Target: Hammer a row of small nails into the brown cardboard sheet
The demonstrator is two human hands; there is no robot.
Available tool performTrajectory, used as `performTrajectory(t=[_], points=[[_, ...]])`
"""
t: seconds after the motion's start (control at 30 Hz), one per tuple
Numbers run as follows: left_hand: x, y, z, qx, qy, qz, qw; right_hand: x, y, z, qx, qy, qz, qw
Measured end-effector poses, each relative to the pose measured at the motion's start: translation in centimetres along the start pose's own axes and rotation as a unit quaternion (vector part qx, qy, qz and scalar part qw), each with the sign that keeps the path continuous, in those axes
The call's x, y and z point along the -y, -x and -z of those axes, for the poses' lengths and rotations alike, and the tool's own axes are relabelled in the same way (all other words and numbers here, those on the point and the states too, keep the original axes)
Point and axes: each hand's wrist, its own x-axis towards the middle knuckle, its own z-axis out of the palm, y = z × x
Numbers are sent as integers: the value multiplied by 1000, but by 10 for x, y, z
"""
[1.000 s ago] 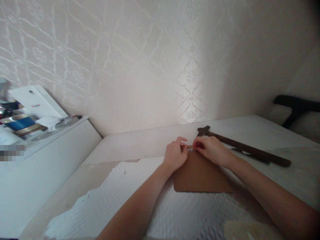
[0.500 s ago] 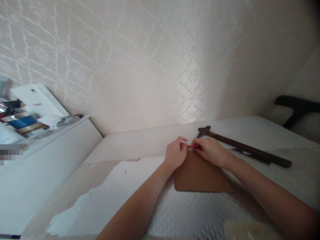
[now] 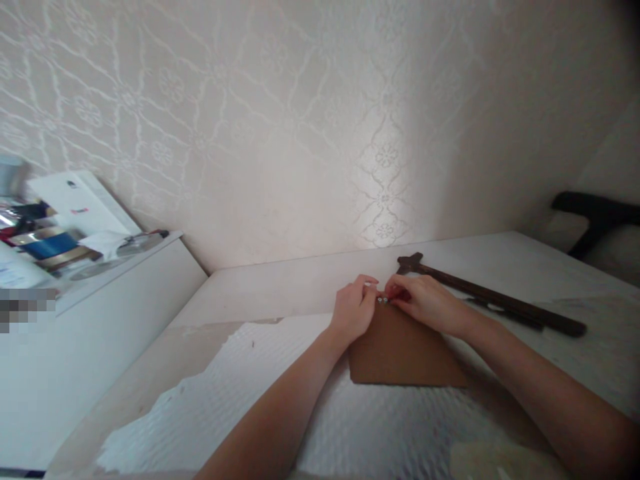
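A brown piece of cardboard [image 3: 405, 357] lies on the bubble wrap in front of me. Two small shiny metal pieces [image 3: 383, 300], too small to name, show near its far edge between my hands. My left hand [image 3: 353, 307] is closed at the far left of the cardboard, its thumb and curled fingers at the edge. From the other side, my right hand [image 3: 425, 301] reaches to the same edge with finger and thumb pinched together; whatever is between them is hidden. Just beyond my right hand lies a dark hammer [image 3: 500, 295], its head towards the wall.
Bubble wrap [image 3: 200, 393] with a ragged edge covers part of the white table [image 3: 280, 283]. A dark strip-like tool [image 3: 515, 317] lies beside the hammer. On the left, a white cabinet [image 3: 125, 320] bears a white box [image 3: 85, 200] and clutter. A black armrest [image 3: 590, 207] stands at right.
The whole view has shifted very slightly. Both hands stay at the cardboard's far edge, with hardly any movement of the fingers.
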Motion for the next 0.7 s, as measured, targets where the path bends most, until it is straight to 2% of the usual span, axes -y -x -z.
performTrajectory(t=[0.27, 0.37, 0.43, 0.53, 0.63, 0.7], points=[[-4, 0, 2, 20, 66, 9, 998, 1, 1, 0, -23, -19, 3, 1000], [-5, 1, 3, 26, 81, 2, 996, 0, 1, 7, -44, 7, -13, 999], [-5, 2, 3, 31, 83, -4, 996, -8, 2, 12, -78, 62, -57, 993], [-5, 2, 3, 46, 88, -8, 995, -28, 6, 18, -130, 167, -159, 964], [-5, 1, 3, 66, 101, -7, 993, -50, 10, 16, -99, 242, -221, 939], [-6, 0, 4, 73, 113, -5, 991, -59, 12, 12, -69, 266, -237, 932]])
